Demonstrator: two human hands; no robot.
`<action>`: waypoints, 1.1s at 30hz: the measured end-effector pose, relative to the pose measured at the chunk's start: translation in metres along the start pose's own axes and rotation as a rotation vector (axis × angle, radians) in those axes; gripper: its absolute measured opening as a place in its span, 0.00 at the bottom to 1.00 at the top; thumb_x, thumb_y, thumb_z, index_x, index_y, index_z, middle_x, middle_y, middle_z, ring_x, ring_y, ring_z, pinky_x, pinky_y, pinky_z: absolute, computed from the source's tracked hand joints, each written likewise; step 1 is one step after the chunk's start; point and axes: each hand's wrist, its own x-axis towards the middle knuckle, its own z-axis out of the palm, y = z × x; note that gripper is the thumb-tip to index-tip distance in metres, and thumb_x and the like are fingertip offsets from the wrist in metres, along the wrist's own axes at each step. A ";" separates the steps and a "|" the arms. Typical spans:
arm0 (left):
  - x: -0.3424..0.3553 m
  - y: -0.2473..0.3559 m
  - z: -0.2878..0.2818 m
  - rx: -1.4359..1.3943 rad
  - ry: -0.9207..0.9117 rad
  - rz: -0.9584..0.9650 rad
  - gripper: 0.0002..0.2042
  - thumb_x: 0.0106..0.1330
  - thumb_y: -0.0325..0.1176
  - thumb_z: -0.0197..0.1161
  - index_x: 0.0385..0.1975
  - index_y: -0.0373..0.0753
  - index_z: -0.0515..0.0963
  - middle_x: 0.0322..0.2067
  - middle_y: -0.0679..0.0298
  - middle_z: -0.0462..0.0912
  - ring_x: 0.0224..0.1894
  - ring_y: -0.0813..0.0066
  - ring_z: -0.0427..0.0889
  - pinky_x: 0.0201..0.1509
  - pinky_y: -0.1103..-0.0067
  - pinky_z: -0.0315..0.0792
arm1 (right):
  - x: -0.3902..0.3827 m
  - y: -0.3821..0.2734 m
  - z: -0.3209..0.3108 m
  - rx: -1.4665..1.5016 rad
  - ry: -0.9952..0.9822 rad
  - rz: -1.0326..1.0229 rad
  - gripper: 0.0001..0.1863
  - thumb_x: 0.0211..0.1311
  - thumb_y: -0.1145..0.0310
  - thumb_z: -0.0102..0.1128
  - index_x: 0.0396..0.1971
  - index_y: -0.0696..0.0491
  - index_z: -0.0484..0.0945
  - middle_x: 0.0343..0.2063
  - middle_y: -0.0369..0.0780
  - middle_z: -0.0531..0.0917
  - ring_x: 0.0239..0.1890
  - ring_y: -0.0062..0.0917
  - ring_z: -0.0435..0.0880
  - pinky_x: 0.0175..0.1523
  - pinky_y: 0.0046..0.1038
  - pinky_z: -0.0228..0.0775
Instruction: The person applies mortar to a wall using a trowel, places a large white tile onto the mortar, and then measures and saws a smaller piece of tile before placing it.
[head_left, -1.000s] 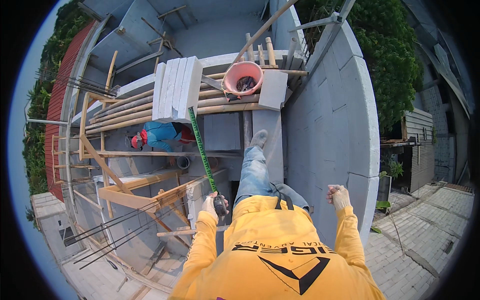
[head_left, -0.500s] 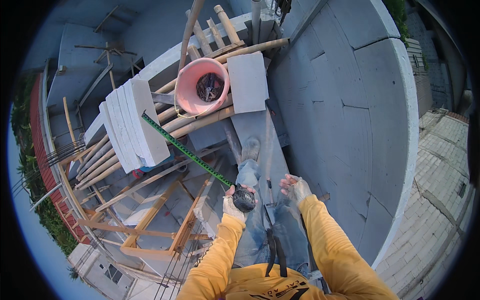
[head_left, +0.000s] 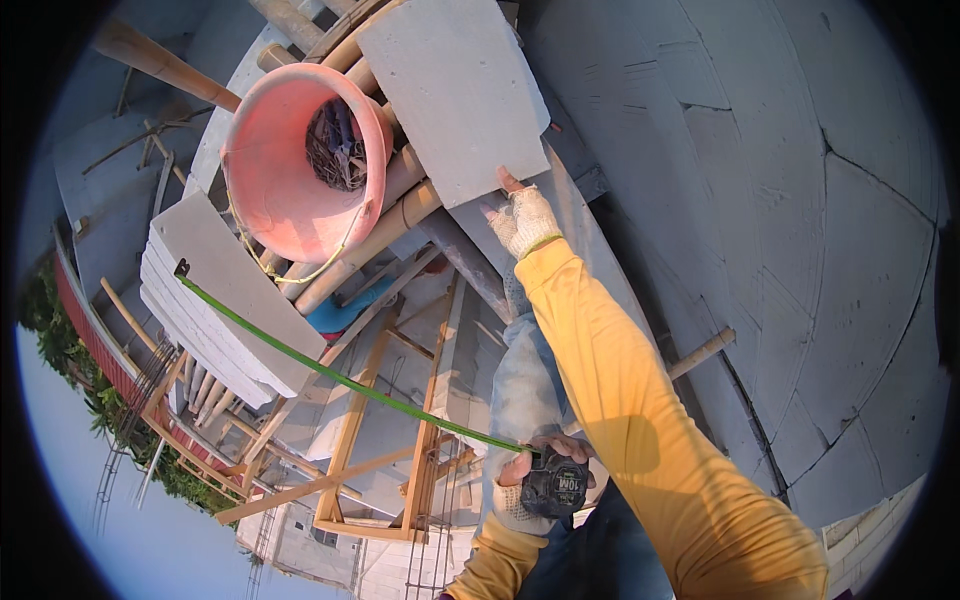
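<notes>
My left hand (head_left: 516, 505), in a pale knit glove with bare fingertips, grips a black tape measure (head_left: 556, 484) low in the view. Its green blade (head_left: 350, 383) runs out to the upper left in a slight bow, with the hooked end over a stack of pale blocks (head_left: 225, 290). Farther forward, my right hand (head_left: 527, 218), gloved the same way, reaches to the near edge of a flat grey block (head_left: 455, 100). Its fingers are apart, with one fingertip at the block's edge. The bamboo poles (head_left: 385, 232) carry the block.
Left of the grey block, a pink bucket (head_left: 262, 195) holding dark scrap rests tilted on the poles. A tall block wall (head_left: 740, 220) rises on the right, with a short wooden stub (head_left: 703, 352) jutting out. Timber frames (head_left: 425, 440) stand lower down at the left.
My right hand has moved forward to the grey block's edge. The view has come closer to the bucket and blocks. The tape blade, straighter before, now bows, still drawn out.
</notes>
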 end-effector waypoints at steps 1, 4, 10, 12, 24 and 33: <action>0.001 0.004 0.002 -0.009 0.012 -0.006 0.28 0.66 0.54 0.60 0.45 0.28 0.78 0.44 0.45 0.77 0.56 0.43 0.71 0.48 0.52 0.83 | 0.007 0.002 -0.001 0.044 -0.013 -0.023 0.36 0.56 0.65 0.79 0.63 0.48 0.71 0.59 0.42 0.74 0.61 0.35 0.73 0.67 0.45 0.69; 0.002 0.015 -0.004 -0.059 0.025 -0.013 0.28 0.65 0.54 0.61 0.45 0.28 0.78 0.43 0.44 0.77 0.56 0.46 0.72 0.47 0.52 0.82 | -0.006 -0.005 0.032 0.345 0.115 0.080 0.34 0.52 0.66 0.81 0.60 0.48 0.76 0.58 0.38 0.76 0.52 0.27 0.75 0.62 0.31 0.71; 0.005 0.023 0.022 0.067 0.230 -0.082 0.26 0.65 0.52 0.62 0.45 0.29 0.79 0.43 0.46 0.81 0.46 0.49 0.82 0.49 0.58 0.82 | -0.026 -0.043 0.036 -0.026 0.059 0.013 0.34 0.43 0.58 0.86 0.50 0.57 0.81 0.45 0.38 0.82 0.45 0.25 0.77 0.51 0.30 0.72; 0.005 0.020 0.037 0.059 0.289 -0.171 0.26 0.65 0.50 0.64 0.48 0.29 0.79 0.47 0.48 0.83 0.47 0.55 0.86 0.54 0.64 0.82 | -0.012 -0.057 0.031 0.018 0.105 -0.092 0.38 0.40 0.59 0.86 0.51 0.61 0.78 0.46 0.42 0.81 0.46 0.29 0.80 0.53 0.31 0.74; 0.016 0.024 0.017 0.306 0.191 -0.282 0.25 0.71 0.52 0.56 0.52 0.35 0.78 0.48 0.53 0.83 0.56 0.55 0.79 0.59 0.58 0.76 | -0.226 -0.110 -0.021 -0.063 0.523 -0.223 0.36 0.39 0.64 0.83 0.47 0.66 0.73 0.42 0.52 0.83 0.43 0.38 0.86 0.48 0.37 0.79; 0.028 -0.006 0.027 0.640 0.111 -0.379 0.22 0.69 0.53 0.57 0.45 0.38 0.77 0.42 0.53 0.80 0.53 0.53 0.75 0.46 0.54 0.80 | -0.382 -0.059 -0.217 -0.029 0.972 -0.057 0.38 0.39 0.63 0.83 0.49 0.64 0.72 0.45 0.51 0.82 0.48 0.38 0.83 0.53 0.38 0.76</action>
